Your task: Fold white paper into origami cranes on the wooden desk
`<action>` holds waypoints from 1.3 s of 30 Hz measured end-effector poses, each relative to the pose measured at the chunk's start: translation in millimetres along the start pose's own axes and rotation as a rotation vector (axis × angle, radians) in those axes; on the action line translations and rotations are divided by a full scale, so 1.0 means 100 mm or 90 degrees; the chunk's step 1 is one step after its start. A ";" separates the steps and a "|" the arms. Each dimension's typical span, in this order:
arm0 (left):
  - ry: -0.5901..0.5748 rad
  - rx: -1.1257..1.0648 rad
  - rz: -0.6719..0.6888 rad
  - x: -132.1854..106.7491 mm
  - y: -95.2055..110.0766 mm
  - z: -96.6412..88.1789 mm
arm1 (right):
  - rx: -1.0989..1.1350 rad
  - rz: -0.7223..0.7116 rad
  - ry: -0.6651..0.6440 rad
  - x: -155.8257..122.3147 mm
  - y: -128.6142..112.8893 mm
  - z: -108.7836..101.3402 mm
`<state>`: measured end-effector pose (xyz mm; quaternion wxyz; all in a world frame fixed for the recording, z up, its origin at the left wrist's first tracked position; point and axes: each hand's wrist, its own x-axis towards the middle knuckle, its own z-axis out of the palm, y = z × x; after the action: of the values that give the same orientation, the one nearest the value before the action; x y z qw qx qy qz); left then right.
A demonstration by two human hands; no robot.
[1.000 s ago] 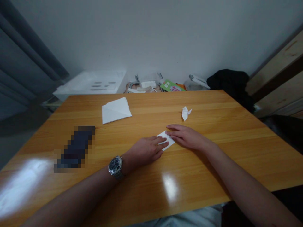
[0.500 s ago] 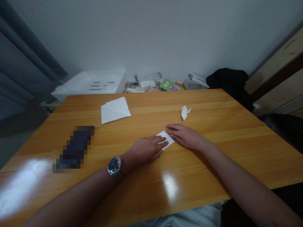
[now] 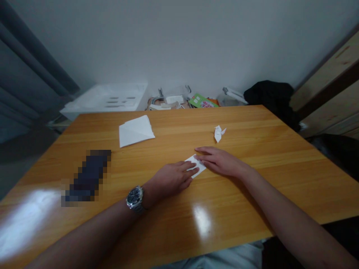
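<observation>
A small folded piece of white paper (image 3: 199, 169) lies flat on the wooden table (image 3: 179, 127), partly covered by my fingers. My left hand (image 3: 176, 177), with a watch (image 3: 134, 197) on its wrist, lies palm down with its fingers stretched over the paper's left part. From the other side my right hand (image 3: 218, 160) rests its outstretched fingertips on the upper right edge of the paper. A small origami figure (image 3: 218, 133), folded from white paper, sits just beyond my right hand. The undersides of both hands are hidden.
Several white paper sheets (image 3: 136, 130) lie at the table's back left. Nearer on the left is a dark, pixelated flat object (image 3: 91, 175). Behind the far edge stand a white foam tray (image 3: 120, 97), a green booklet (image 3: 202, 101) and a black cloth-like heap (image 3: 269, 93).
Almost nothing differs. Both hands keep their places on the folded paper, and the whole view has shifted very slightly.
</observation>
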<state>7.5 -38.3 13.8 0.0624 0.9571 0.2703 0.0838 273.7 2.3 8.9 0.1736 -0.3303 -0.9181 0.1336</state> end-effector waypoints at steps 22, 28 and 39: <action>0.038 -0.035 -0.037 -0.03 -0.19 0.00 | -0.092 -0.002 0.006 0.10 0.00 0.06; 0.033 -0.027 -0.028 -0.04 -0.22 -0.06 | -0.096 -0.005 0.004 0.07 -0.01 0.07; 0.018 0.007 -0.043 -0.04 -0.18 -0.05 | -0.025 -0.035 -0.030 0.04 -0.03 0.07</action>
<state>-6.3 -24.6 15.1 0.0557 0.9465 0.3037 0.0935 266.0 2.1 4.3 0.1491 -0.3053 -0.9330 0.1186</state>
